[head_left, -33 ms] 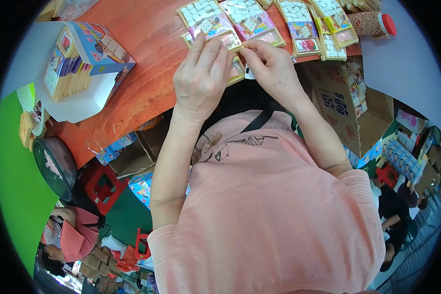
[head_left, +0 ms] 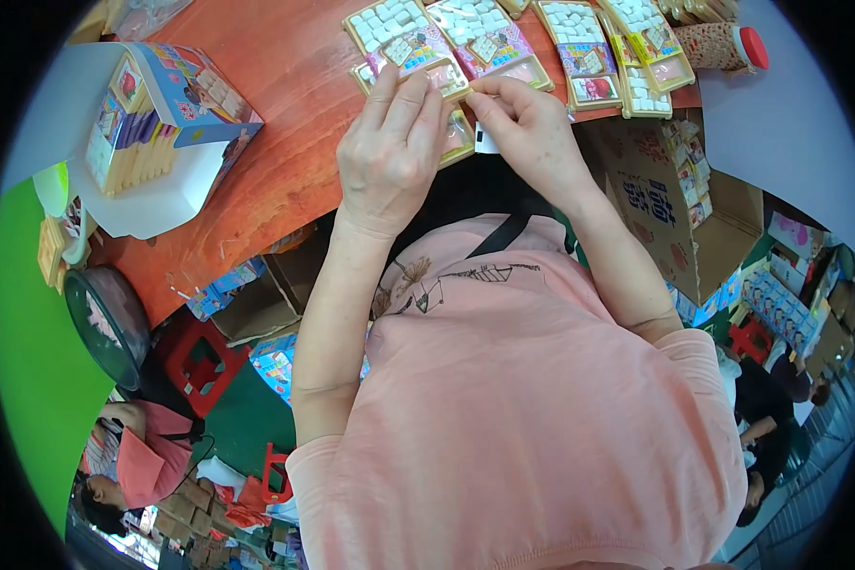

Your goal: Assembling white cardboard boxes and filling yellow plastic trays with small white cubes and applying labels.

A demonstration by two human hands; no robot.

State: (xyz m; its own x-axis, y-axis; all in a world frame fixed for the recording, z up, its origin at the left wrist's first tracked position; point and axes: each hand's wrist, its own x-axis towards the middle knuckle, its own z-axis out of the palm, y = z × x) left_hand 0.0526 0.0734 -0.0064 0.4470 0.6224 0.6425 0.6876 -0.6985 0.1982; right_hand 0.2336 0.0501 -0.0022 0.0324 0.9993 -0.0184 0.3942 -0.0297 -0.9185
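At the table's near edge, a pale tray of small white blocks (head_left: pixel 389 27) with a pink and purple printed sleeve lies between my hands. My left hand (head_left: pixel 389 157) is curled over its near part, the fingertips on the clear-covered lower section and the thumb hidden. My right hand (head_left: pixel 532 138) pinches with thumb and forefinger at the tray's near right corner. Partly under my left hand, another tray (head_left: pixel 460 133) sticks out below. A small white piece with a black mark (head_left: pixel 484 141) shows under my right hand. A similar tray (head_left: pixel 480 33) lies just right of the first.
More block trays (head_left: pixel 579 43) lie to the right, some overlapping, near a red-lidded jar (head_left: pixel 731 47). On the left an open printed carton (head_left: pixel 185 180) holds several upright trays. Cardboard boxes (head_left: pixel 636 190), a red stool (head_left: pixel 195 366) and a dark basin (head_left: pixel 104 323) stand below the table. Other people sit farther off.
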